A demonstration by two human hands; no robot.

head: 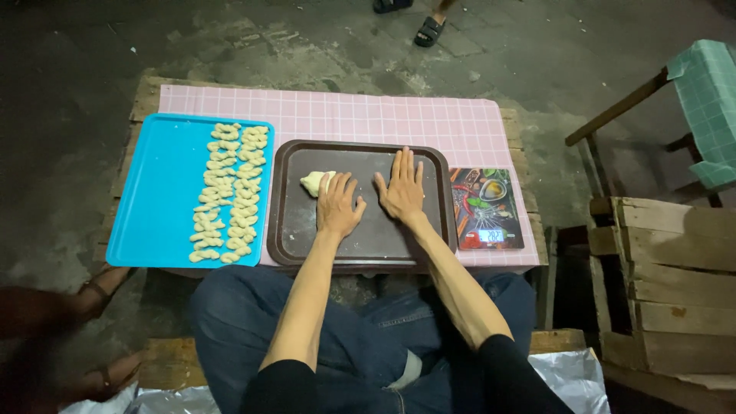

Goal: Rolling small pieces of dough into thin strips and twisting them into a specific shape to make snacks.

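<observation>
1. Both of your hands lay palm-down on the dark brown rectangular plastic tray point(295, 245) at the centre of the frame.
2. Your left hand point(338, 205) was spread flat, fingers loosely apart, gripping nothing; its fingertips touched the pale lump of dough point(313, 182) resting in the tray's upper left part.
3. Your right hand point(402, 188) was fully open and flat, fingers straight and close together, holding nothing, just right of the left hand.
4. Left of the brown tray, a bright blue rectangular tray point(149, 192) carried two columns of small shaped dough pieces point(228, 192) along its right side.
5. Right of the brown tray, a flat kitchen scale with a colourful printed top point(484, 207) sat with its display lit.
6. All three rested on a pink checked cloth point(337, 115) over a low wooden table.
</observation>
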